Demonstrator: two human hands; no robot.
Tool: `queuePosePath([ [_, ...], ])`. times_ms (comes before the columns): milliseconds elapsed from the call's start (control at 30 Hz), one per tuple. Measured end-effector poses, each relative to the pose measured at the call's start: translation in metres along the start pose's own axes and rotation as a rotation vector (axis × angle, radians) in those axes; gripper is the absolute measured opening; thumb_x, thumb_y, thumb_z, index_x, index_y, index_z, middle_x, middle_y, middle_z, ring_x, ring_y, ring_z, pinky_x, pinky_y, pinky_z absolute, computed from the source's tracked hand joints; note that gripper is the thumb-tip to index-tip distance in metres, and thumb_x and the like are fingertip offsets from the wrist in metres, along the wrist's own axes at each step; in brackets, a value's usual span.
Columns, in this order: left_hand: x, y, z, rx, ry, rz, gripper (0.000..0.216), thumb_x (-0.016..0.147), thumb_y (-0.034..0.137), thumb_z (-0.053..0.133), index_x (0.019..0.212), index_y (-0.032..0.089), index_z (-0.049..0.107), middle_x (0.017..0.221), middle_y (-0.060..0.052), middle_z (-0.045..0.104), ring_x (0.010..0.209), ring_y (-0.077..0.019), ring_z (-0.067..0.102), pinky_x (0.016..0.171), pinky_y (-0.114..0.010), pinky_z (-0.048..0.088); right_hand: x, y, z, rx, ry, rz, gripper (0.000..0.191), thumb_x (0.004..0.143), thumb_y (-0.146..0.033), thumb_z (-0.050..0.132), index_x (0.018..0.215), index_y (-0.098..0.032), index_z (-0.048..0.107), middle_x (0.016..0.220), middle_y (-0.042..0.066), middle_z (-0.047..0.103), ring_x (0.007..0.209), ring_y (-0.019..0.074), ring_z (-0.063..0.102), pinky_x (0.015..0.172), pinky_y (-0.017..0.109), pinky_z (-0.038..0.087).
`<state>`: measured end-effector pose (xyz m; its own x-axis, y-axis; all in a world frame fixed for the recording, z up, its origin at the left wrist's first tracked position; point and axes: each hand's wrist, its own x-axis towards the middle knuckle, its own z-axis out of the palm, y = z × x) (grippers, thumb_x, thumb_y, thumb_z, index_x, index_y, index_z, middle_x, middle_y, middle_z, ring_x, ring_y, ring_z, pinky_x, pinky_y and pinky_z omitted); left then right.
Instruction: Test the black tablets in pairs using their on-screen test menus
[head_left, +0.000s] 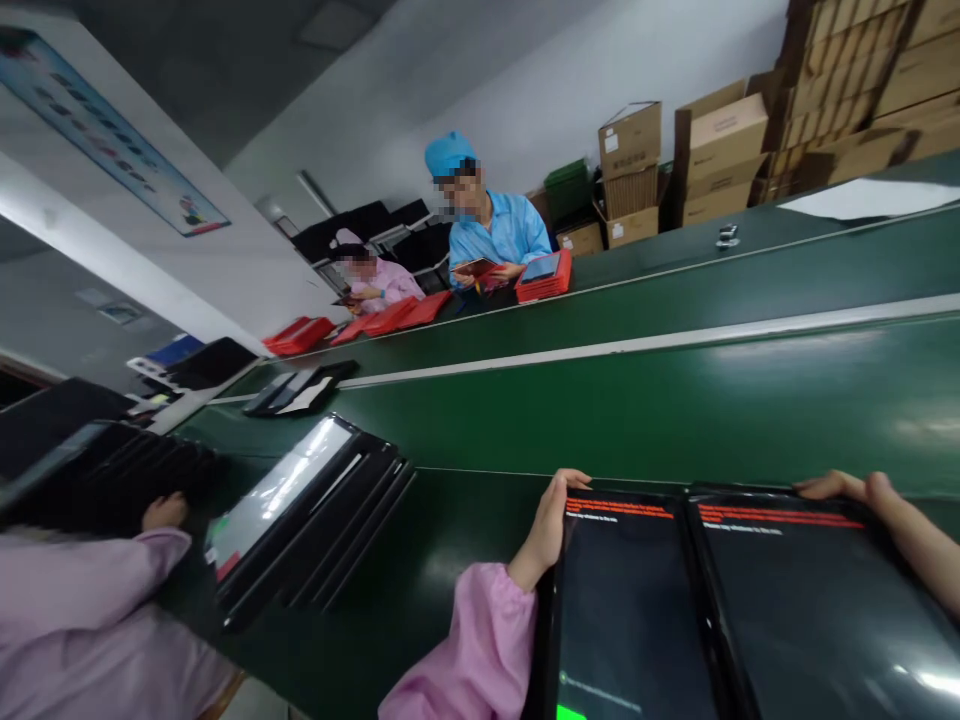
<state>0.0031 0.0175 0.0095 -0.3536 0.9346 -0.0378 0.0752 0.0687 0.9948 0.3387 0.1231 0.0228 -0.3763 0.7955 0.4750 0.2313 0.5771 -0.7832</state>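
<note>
Two black tablets lie side by side at the lower right, their dark screens lit with red and white text lines along the top. My left hand (551,530) is closed round the upper left corner of the left tablet (626,600), which also shows a green patch near its bottom. My right hand (862,490) grips the top right edge of the right tablet (817,600); part of that hand's fingers is hidden behind it. The tablets' inner edges appear to touch. A pink sleeve (472,650) covers my left arm.
A leaning stack of several tablets (300,510) stands left on the green bench (750,390). Beside it a co-worker's hand (165,512) is near more dark tablets (112,470). Across the bench, two people handle devices near red cases (544,285). Cardboard boxes (727,140) stand behind.
</note>
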Motion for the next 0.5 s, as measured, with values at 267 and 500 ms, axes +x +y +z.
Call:
queuePosePath([
  [267, 0.005, -0.009, 0.0, -0.09, -0.004, -0.008, 0.073, 0.081, 0.094, 0.051, 0.087, 0.023, 0.065, 0.086, -0.005, 0.067, 0.09, -0.0255, 0.063, 0.09, -0.04, 0.05, 0.001, 0.0, -0.009, 0.236, -0.055, 0.463, 0.071, 0.099, -0.082, 0.03, 0.081, -0.027, 0.069, 0.071, 0.005, 0.072, 0.057, 0.0255, 0.069, 0.052, 0.038, 0.058],
  [500, -0.008, -0.007, -0.009, -0.105, 0.142, -0.034, 0.06, 0.086, 0.079, 0.06, 0.106, 0.024, 0.065, 0.111, -0.007, 0.069, 0.115, -0.0248, 0.064, 0.105, -0.038, 0.048, -0.004, -0.015, -0.026, -0.051, 0.197, 0.353, 0.066, 0.093, -0.088, 0.042, 0.088, -0.028, 0.069, 0.089, 0.006, 0.071, 0.09, 0.0286, 0.069, 0.088, 0.047, 0.057],
])
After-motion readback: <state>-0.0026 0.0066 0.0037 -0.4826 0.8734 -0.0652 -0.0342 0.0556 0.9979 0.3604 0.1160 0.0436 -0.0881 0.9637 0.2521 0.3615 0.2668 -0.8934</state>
